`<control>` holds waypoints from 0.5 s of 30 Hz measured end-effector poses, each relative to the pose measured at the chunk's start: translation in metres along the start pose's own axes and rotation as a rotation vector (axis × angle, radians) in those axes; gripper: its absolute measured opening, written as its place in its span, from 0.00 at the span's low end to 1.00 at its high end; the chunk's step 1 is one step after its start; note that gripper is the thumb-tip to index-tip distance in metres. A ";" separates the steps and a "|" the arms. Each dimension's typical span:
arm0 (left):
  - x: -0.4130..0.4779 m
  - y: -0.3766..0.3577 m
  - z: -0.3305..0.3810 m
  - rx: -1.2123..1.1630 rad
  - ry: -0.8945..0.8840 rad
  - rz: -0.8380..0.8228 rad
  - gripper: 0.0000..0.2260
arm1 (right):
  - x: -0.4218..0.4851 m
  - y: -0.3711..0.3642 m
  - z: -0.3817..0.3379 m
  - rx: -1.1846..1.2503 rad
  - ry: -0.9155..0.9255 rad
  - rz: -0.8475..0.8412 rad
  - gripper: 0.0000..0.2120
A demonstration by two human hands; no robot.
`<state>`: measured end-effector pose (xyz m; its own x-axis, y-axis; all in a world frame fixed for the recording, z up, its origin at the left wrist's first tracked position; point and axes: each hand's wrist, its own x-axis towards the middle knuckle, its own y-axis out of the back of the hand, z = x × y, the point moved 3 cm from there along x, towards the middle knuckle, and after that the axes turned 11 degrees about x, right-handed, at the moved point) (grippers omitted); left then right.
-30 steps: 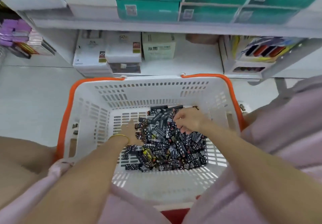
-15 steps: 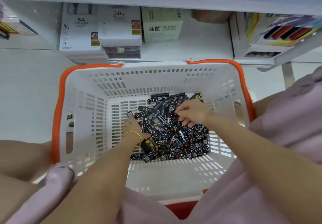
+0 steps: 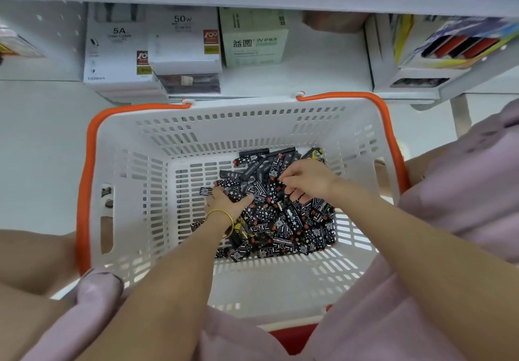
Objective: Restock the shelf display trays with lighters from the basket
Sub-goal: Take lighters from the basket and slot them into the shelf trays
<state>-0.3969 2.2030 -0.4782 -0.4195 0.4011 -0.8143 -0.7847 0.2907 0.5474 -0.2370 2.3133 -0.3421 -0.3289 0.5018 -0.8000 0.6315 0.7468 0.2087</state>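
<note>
A pile of black patterned lighters (image 3: 283, 226) lies in the bottom of a white basket (image 3: 134, 169) with orange handles. My left hand (image 3: 227, 202), with a gold bangle on the wrist, is at the pile's left edge, its fingers curled over a few lighters; one lighter (image 3: 206, 191) sticks out beside them. My right hand (image 3: 307, 179) is at the pile's far right, fingers curled and pinching lighters beneath the palm. A display tray (image 3: 463, 49) with red and black lighters stands tilted on the shelf at the upper right.
White charger boxes (image 3: 120, 51) and a pale green battery box (image 3: 252, 40) stand on the low shelf behind the basket. A second, lower tray (image 3: 418, 81) sits under the tilted display. My knees and pink sleeves frame the basket's near side.
The view has tilted down toward the basket. My left hand has shifted up to the pile's left edge and closed over lighters; my right hand has stayed at the far right, picking.
</note>
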 end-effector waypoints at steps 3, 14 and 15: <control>0.000 -0.001 0.004 0.060 0.016 0.017 0.42 | 0.000 0.001 0.001 0.015 -0.005 0.005 0.11; -0.009 -0.024 0.014 0.190 -0.052 0.005 0.38 | -0.001 0.003 0.003 0.064 -0.013 0.010 0.10; -0.009 -0.024 0.014 0.197 -0.062 0.008 0.39 | -0.001 0.003 0.004 0.064 -0.014 0.011 0.10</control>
<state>-0.3681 2.2051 -0.4811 -0.3922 0.4550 -0.7995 -0.6740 0.4494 0.5863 -0.2322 2.3130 -0.3424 -0.3127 0.5033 -0.8056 0.6790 0.7115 0.1810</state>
